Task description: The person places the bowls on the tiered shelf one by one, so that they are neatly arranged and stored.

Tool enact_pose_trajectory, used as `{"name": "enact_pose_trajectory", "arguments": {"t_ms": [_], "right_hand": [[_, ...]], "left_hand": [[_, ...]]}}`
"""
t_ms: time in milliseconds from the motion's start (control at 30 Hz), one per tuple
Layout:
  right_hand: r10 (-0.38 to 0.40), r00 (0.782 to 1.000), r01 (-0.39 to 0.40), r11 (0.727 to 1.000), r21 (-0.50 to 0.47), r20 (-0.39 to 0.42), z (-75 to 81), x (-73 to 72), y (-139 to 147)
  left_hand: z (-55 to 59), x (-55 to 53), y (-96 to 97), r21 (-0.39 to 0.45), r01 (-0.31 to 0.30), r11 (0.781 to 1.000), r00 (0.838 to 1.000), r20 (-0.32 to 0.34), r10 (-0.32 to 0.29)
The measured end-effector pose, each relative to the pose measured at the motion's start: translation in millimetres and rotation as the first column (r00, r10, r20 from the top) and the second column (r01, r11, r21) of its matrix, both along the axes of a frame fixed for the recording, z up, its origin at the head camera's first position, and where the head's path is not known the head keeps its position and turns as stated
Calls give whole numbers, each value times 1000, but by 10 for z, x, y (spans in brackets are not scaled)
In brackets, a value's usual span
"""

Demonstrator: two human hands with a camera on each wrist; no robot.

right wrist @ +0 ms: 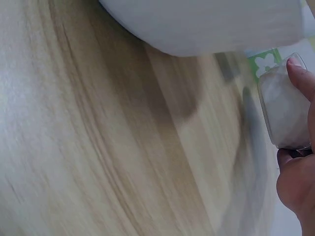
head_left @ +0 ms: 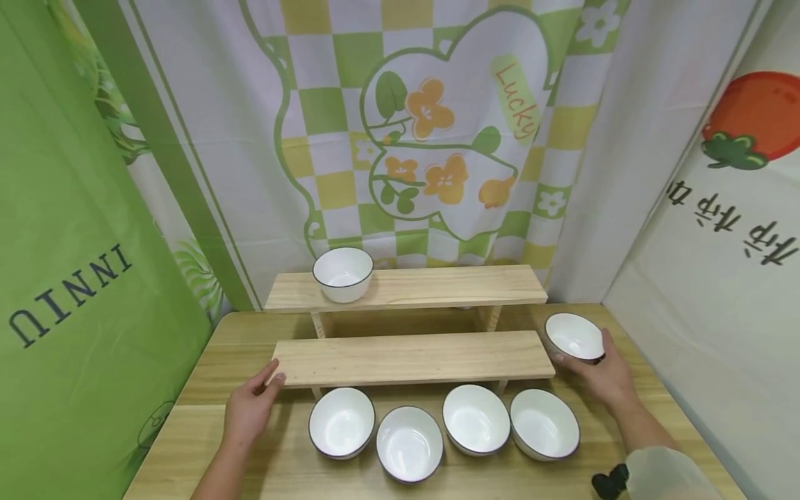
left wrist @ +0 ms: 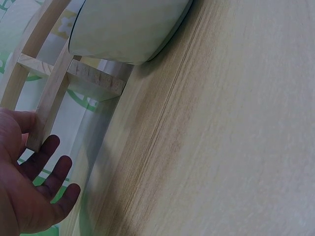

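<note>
My right hand (head_left: pixel 607 375) grips a white bowl (head_left: pixel 573 336) with a dark rim, off the right end of the lower shelf board. In the right wrist view, the thumb lies on one side of this bowl (right wrist: pixel 285 105), with fingers at its other side. My left hand (head_left: pixel 248 408) pinches the left end of the lower wooden shelf (head_left: pixel 412 357). The left wrist view shows the shelf's end (left wrist: pixel 37 132) between thumb and index finger, while the other fingers spread loosely. Another white bowl (head_left: pixel 342 275) stands upright on the left part of the upper shelf (head_left: pixel 450 285).
Several matching bowls stand upright on the wooden table (head_left: pixel 206 389) before the lower shelf, among them a left one (head_left: pixel 342 422) and a right one (head_left: pixel 544 424). Behind the shelves hangs a patterned curtain (head_left: pixel 437 139). Fabric walls flank the table on both sides.
</note>
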State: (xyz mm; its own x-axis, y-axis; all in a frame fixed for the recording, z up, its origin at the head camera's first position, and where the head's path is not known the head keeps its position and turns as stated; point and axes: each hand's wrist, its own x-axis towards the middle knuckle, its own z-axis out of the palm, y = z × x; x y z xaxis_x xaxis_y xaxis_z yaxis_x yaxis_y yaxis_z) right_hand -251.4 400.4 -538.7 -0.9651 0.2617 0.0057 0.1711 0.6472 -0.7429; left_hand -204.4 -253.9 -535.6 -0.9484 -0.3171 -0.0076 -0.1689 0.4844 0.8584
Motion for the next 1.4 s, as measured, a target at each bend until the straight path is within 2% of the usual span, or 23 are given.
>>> {"name": "enact_pose_trajectory", "arguments": {"t_ms": [467, 700, 867, 1400], "right_hand": [[-19, 1000, 18, 999, -39, -21, 187, 70, 30], [-35, 994, 32, 999, -39, -100, 300, 65, 34], [-67, 994, 62, 996, -57, -85, 379, 59, 18], [-95, 988, 77, 987, -145, -122, 690, 90, -74]], "left_hand": [[-3, 5, 9, 3, -3, 1000, 1000, 5, 3], [2, -4, 9, 2, -3, 1000, 1000, -2, 3], [2, -14, 9, 7, -6, 1000, 1000, -10, 6], [14, 6, 8, 16, -3, 1000, 1000, 0, 3]]}}
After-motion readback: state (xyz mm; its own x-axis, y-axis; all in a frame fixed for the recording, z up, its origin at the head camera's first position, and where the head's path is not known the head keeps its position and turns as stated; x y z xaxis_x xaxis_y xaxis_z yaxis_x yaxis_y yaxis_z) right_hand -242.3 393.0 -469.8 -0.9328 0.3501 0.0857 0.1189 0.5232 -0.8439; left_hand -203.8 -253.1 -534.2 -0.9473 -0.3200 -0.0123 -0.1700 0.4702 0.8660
